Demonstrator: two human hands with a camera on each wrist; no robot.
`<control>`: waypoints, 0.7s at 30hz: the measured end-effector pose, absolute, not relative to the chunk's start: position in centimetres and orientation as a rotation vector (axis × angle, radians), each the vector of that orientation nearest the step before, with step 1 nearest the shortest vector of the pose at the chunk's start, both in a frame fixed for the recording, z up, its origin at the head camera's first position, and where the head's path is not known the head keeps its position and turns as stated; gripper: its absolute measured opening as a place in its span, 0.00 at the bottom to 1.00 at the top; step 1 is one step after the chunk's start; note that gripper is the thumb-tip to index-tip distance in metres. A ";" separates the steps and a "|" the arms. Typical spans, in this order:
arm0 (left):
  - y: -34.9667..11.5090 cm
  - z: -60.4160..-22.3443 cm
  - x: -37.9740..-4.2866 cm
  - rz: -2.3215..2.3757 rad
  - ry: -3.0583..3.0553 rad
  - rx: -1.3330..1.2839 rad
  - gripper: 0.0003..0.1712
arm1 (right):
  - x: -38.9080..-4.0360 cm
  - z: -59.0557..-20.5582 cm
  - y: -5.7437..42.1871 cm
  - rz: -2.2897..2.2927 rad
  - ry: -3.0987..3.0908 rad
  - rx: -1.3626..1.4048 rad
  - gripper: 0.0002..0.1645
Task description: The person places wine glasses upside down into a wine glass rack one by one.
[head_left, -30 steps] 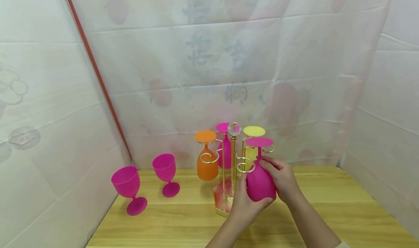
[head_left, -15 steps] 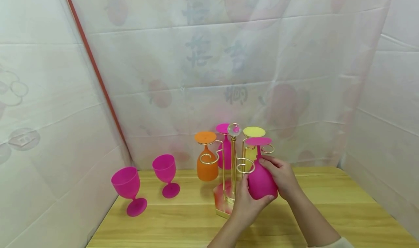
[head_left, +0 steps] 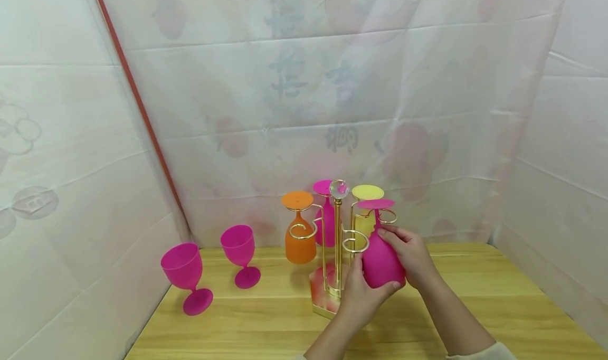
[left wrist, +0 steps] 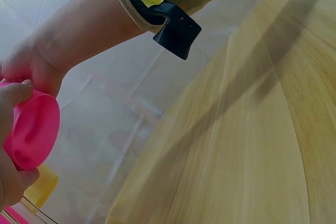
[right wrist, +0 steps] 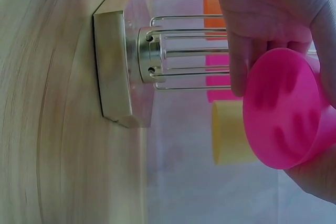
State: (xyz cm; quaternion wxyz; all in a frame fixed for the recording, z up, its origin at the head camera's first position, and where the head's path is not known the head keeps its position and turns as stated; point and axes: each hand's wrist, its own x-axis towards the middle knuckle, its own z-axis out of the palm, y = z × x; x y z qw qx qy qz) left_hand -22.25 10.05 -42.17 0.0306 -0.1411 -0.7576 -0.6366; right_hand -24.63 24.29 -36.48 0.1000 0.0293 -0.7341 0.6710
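Note:
Both hands hold a magenta goblet (head_left: 383,262) upside down at the right side of a gold wire rack (head_left: 338,244). My left hand (head_left: 359,296) grips the bowl from the left and below, thumb across its lower side. The right hand (head_left: 412,259) holds the bowl from the right, with fingertips near the stem. The goblet's foot lies close to a curled hook (head_left: 388,216); whether they touch I cannot tell. In the right wrist view the bowl's open mouth (right wrist: 281,108) faces the camera. On the rack hang an orange goblet (head_left: 300,238), another magenta one (head_left: 325,223) and a yellow one (head_left: 364,225), inverted.
Two magenta goblets, one at far left (head_left: 182,267) and one beside it (head_left: 238,246), stand upright on the wooden table (head_left: 266,318). A front hook (head_left: 355,241) holds no goblet. The rack has a hexagonal base (head_left: 323,296); cloth walls (head_left: 266,101) enclose the table.
The held goblet has shifted slightly to the right, its foot now nearer the right-hand hook, with both hands moving along. The other goblets have stayed in place.

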 end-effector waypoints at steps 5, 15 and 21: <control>10.2 -42.0 -22.2 -1.938 -2.366 -0.415 0.52 | -24.7 -36.7 24.5 1.991 -2.175 0.064 0.34; 10.2 -41.7 -22.3 -1.918 -2.393 -0.442 0.51 | -24.5 -36.7 25.0 1.994 -2.170 0.041 0.35; 10.2 -41.8 -22.3 -1.876 -2.406 -0.491 0.51 | -24.6 -37.1 25.2 2.027 -2.105 0.067 0.32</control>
